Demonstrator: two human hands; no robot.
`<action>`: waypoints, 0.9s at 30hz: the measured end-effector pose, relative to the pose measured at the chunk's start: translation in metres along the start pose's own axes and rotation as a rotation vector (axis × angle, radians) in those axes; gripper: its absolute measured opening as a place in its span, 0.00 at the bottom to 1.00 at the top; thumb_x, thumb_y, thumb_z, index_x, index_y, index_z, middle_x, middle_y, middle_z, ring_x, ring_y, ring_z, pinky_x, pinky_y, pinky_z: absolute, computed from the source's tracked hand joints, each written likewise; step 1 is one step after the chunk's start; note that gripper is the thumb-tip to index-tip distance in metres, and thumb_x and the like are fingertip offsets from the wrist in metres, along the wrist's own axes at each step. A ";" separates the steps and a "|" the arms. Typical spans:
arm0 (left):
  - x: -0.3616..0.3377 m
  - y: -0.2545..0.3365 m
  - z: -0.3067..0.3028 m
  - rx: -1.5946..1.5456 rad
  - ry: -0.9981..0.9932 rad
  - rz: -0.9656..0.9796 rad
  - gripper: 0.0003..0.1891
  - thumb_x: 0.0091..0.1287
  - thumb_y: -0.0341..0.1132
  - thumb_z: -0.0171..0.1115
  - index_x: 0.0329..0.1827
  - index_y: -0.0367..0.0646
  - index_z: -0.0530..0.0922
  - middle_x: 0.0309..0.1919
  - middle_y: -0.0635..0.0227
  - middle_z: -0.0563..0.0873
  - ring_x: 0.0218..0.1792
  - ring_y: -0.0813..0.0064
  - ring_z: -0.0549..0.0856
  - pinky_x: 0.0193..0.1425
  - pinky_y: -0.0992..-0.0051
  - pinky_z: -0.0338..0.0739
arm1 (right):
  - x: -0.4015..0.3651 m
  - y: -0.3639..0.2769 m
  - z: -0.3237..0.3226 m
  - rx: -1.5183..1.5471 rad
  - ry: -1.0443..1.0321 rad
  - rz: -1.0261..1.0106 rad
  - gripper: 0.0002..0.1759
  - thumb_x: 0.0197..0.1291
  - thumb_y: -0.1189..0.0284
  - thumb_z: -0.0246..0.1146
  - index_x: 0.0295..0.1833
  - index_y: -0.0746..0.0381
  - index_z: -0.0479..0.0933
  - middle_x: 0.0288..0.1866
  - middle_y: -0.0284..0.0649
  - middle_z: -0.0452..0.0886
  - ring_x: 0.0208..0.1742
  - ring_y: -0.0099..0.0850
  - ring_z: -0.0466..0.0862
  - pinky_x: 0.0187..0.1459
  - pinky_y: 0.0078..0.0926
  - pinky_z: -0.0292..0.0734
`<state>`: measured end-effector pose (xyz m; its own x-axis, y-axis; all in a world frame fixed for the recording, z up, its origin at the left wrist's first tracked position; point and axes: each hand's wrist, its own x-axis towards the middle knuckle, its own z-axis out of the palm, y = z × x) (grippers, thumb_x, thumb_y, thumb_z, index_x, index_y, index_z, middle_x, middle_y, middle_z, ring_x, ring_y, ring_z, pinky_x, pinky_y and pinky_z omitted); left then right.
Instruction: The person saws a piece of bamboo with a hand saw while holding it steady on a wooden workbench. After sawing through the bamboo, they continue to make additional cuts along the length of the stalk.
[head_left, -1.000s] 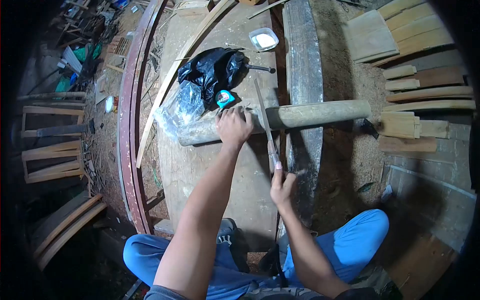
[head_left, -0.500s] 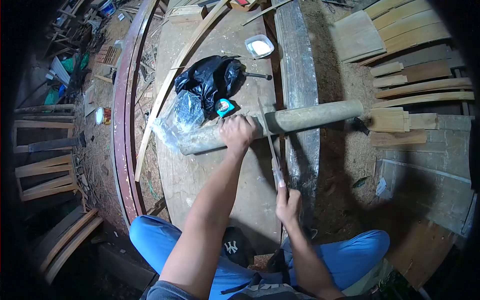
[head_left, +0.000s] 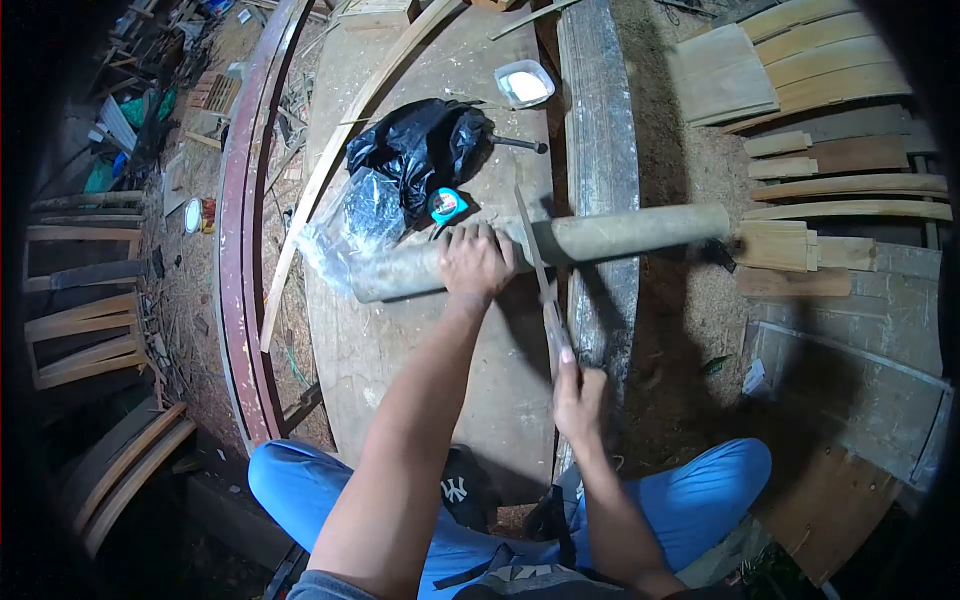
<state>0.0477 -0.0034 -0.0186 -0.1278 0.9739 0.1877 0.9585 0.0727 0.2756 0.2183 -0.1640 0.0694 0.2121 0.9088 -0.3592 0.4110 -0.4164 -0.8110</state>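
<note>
A thick, pale grey-green pole (head_left: 640, 231), round like bamboo, lies crosswise over the boards in front of me. My left hand (head_left: 475, 262) is closed over its top, left of the saw. My right hand (head_left: 580, 402) is wrapped around the handle of a handsaw (head_left: 541, 262). The narrow blade crosses the pole just right of my left hand, its tip past the far side. Whether the teeth have cut into the pole cannot be made out. Beyond my left hand are a teal tape measure (head_left: 446, 205), a black plastic bag (head_left: 415, 150) and a clear plastic bag (head_left: 370, 210).
A dark metal rod (head_left: 518, 145) sticks out by the black bag. Farther off stands a plastic tub of white material (head_left: 525, 84). A long curved wood strip (head_left: 335, 150) runs along the left. Wooden boards (head_left: 840, 200) are stacked at the right, beyond a weathered beam (head_left: 600, 110).
The saw and my right hand have slid slightly forward, away from me, across the pole. My left hand keeps its place on the pole. The whole view has shifted a little.
</note>
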 end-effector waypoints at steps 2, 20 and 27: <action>0.011 -0.001 -0.001 -0.078 -0.091 -0.018 0.16 0.69 0.42 0.56 0.33 0.41 0.87 0.37 0.54 0.92 0.43 0.56 0.90 0.59 0.55 0.78 | 0.017 -0.016 0.009 -0.057 -0.004 -0.042 0.38 0.80 0.51 0.54 0.20 0.70 0.70 0.13 0.40 0.66 0.16 0.29 0.68 0.23 0.41 0.59; 0.004 -0.007 0.016 -0.002 -0.004 0.157 0.11 0.64 0.40 0.58 0.37 0.41 0.83 0.35 0.56 0.88 0.40 0.56 0.87 0.51 0.60 0.79 | 0.026 -0.025 0.001 -0.125 -0.051 0.025 0.34 0.79 0.53 0.55 0.28 0.72 0.79 0.19 0.58 0.73 0.21 0.45 0.78 0.30 0.46 0.69; -0.010 -0.004 0.024 0.037 0.167 0.210 0.11 0.64 0.39 0.59 0.39 0.41 0.82 0.37 0.58 0.86 0.40 0.58 0.85 0.53 0.61 0.76 | -0.014 -0.008 -0.020 0.088 -0.055 0.013 0.30 0.80 0.69 0.57 0.18 0.66 0.69 0.12 0.35 0.63 0.17 0.21 0.64 0.22 0.35 0.53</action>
<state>0.0518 -0.0083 -0.0442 0.0378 0.9195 0.3913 0.9768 -0.1166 0.1797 0.2295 -0.1741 0.0906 0.1668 0.9046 -0.3924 0.3289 -0.4262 -0.8427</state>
